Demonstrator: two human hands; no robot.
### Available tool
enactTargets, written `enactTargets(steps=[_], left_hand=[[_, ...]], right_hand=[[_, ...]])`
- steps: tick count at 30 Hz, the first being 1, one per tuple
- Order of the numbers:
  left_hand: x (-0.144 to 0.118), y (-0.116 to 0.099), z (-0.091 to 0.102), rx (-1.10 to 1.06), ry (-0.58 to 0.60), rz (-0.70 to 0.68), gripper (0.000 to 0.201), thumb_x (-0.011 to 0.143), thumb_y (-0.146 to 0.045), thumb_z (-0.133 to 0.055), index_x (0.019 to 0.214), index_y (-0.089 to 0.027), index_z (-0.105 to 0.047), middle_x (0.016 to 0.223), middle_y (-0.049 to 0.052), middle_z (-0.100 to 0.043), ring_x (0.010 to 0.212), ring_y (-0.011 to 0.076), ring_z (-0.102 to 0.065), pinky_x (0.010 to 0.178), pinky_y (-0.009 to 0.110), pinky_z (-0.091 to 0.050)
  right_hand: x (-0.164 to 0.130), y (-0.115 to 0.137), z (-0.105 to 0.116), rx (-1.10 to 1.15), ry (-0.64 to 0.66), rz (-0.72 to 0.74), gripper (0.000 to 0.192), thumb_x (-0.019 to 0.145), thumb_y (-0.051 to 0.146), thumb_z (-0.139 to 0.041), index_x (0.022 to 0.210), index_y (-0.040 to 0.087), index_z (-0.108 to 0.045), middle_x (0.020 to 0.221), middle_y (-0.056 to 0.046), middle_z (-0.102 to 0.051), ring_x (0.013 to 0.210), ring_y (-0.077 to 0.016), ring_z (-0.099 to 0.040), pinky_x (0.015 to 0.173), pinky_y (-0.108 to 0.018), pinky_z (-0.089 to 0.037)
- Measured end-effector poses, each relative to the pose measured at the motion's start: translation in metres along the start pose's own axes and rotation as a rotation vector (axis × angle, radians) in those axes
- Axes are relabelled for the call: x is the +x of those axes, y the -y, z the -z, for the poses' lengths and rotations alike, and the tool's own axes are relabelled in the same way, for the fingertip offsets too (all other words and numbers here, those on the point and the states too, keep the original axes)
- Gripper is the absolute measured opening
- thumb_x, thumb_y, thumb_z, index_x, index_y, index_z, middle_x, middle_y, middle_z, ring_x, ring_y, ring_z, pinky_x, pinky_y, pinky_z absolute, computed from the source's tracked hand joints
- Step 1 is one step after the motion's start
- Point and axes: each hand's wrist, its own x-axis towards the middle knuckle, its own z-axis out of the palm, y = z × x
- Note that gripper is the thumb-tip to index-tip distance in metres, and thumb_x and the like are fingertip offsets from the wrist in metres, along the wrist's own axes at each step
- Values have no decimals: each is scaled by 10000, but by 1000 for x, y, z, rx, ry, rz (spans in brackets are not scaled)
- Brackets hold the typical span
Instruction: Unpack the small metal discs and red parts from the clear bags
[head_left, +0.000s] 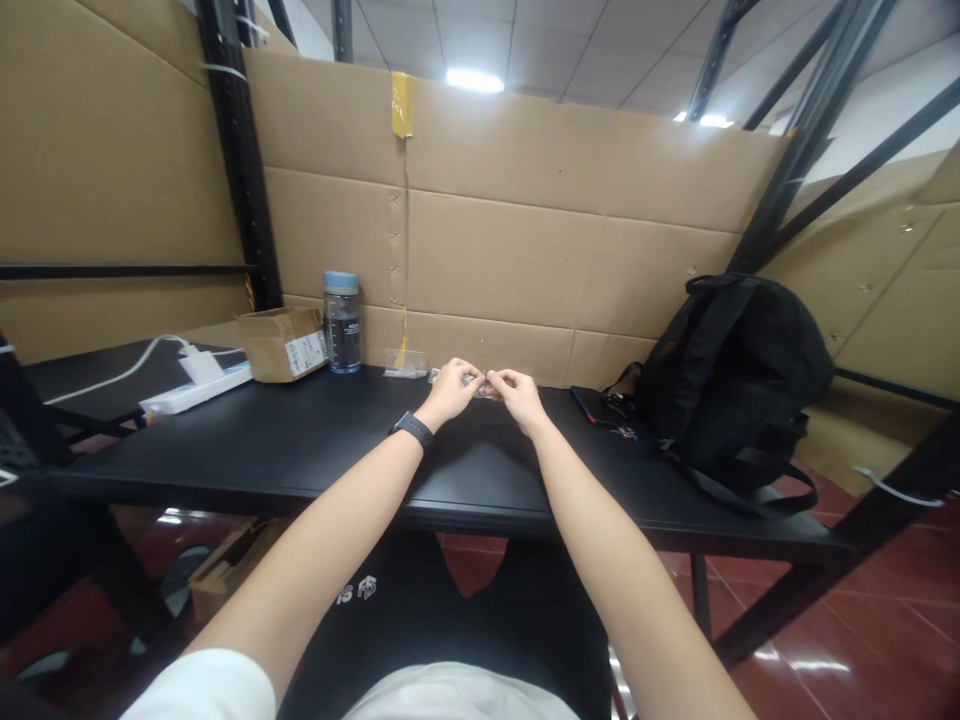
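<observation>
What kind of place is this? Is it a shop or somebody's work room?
Probably a warehouse or workshop work corner: cardboard sheets line a black metal rack frame, with a bare black table, a small cardboard box and a power strip.

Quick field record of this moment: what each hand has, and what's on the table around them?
left hand: fingers pinch a small clear item, too small to identify
right hand: fingers pinch the same item from the other side
wrist: dark watch on the left
table: black
behind hands: clear bag
left side: bottle, cardboard box, white power strip
right side: black backpack, phone
</observation>
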Motion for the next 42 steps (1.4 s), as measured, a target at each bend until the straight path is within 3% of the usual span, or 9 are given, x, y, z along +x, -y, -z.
enactTargets(steps=[6, 12, 18, 20, 24, 28, 31, 35, 42], left_hand=[[-1, -1, 2, -3, 3, -12, 108, 904, -248, -654, 873, -204, -748, 986, 68, -666, 977, 214, -641, 937, 366, -510], [-1, -1, 2, -138, -2, 29, 198, 953, -282, -561, 1078, -198, -689, 1081, 76, -687, 1008, 189, -658, 952, 333, -514], [-5, 5, 4, -99, 452, 27, 215, 844, -392, -692, 980, -251, -782, 1051, 43, -777, 1050, 245, -692, 982, 334, -509], [-5, 8, 5, -91, 530, 31, 246, 801, -412, -734, 992, -268, -794, 1041, 35, -787, 1028, 247, -704, 964, 324, -516], [-2, 16, 17, 77, 414, 146, 246, 804, -389, -724, 1017, -284, -788, 1071, 42, -785, 1037, 256, -702, 964, 343, -499], [3, 32, 43, 305, 324, 250, 208, 815, -323, -692, 998, -283, -784, 1024, 51, -789, 997, 260, -709, 937, 364, -491], [3, 43, 58, 367, 405, 313, 196, 726, -276, -753, 919, -281, -789, 953, 31, -793, 931, 243, -718, 898, 335, -494], [0, 47, 63, 361, 576, 314, 208, 618, -250, -815, 819, -299, -791, 858, 2, -790, 852, 223, -713, 874, 325, -491], [-3, 41, 56, 303, 491, 294, 231, 554, -226, -879, 747, -279, -763, 788, -1, -764, 839, 243, -702, 1000, 446, -433]], right_hand=[[3, -3, 3, -86, 66, -60, 412, 779, 575, -737, 902, 183, -734, 892, -78, -748, 819, -204, -701, 626, -268, -518], [7, -6, 6, -358, 47, 71, 246, 800, 425, -677, 755, 189, -729, 946, -59, -738, 918, -214, -658, 784, -306, -517], [8, -7, 14, -488, 137, 116, 269, 842, 328, -594, 636, 195, -705, 731, -37, -707, 805, -209, -655, 789, -305, -498], [7, -9, 16, -541, 185, 98, 278, 839, 326, -598, 619, 190, -700, 691, -26, -695, 758, -191, -643, 746, -278, -486], [6, -14, 20, -671, 244, -26, 303, 853, 358, -611, 623, 184, -703, 607, -5, -664, 657, -172, -619, 678, -258, -467], [4, -15, 32, -843, -2, -122, 182, 840, 336, -666, 742, 200, -736, 794, -55, -743, 812, -221, -687, 785, -302, -495], [2, -14, 44, -931, -89, -228, 187, 729, 295, -787, 907, 241, -764, 1016, -81, -761, 1002, -273, -695, 921, -390, -493], [-1, -15, 53, -940, -72, -348, 275, 634, 206, -845, 893, 257, -769, 1021, -74, -761, 1049, -295, -694, 973, -464, -484], [2, -20, 54, -908, -54, -271, 248, 620, 156, -824, 854, 204, -756, 884, -76, -742, 870, -237, -720, 835, -334, -538]])
